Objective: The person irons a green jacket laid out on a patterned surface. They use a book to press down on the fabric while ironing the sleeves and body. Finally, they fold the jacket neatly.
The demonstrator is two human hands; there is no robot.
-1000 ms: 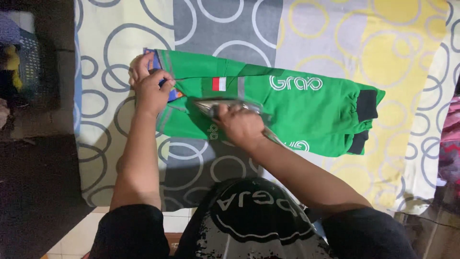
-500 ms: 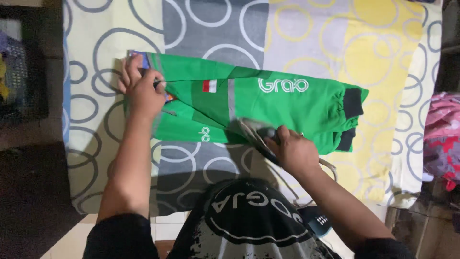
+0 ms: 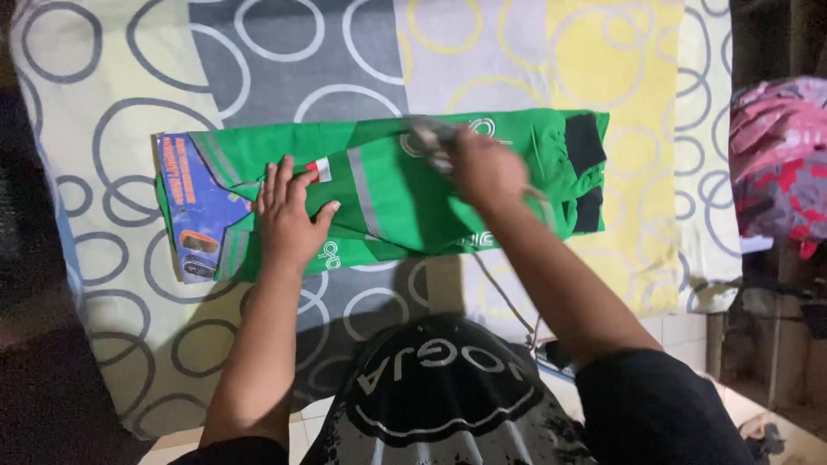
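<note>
A green jacket (image 3: pixel 388 202) lies folded into a long band on a bed covered by a sheet (image 3: pixel 258 69) printed with grey, white and yellow rings. The long axis of the jacket runs left to right across the view; its black cuffs (image 3: pixel 586 146) point toward the right, and a blue panel (image 3: pixel 194 207) closes the left end. The left hand (image 3: pixel 289 215) rests flat on the jacket just right of the blue panel, fingers spread and extended, palm down, closed on nothing. The right hand (image 3: pixel 482 168) is over the right half of the jacket; its grip is curled around a blurred metallic object (image 3: pixel 431 138), too smeared to name, that lies against the cloth. A thin cord (image 3: pixel 504 297) trails from the jacket's near edge toward the person. At the far right, off the bed, sits a heap of pink and red cloth (image 3: pixel 780 155); no container shows in view.
</note>
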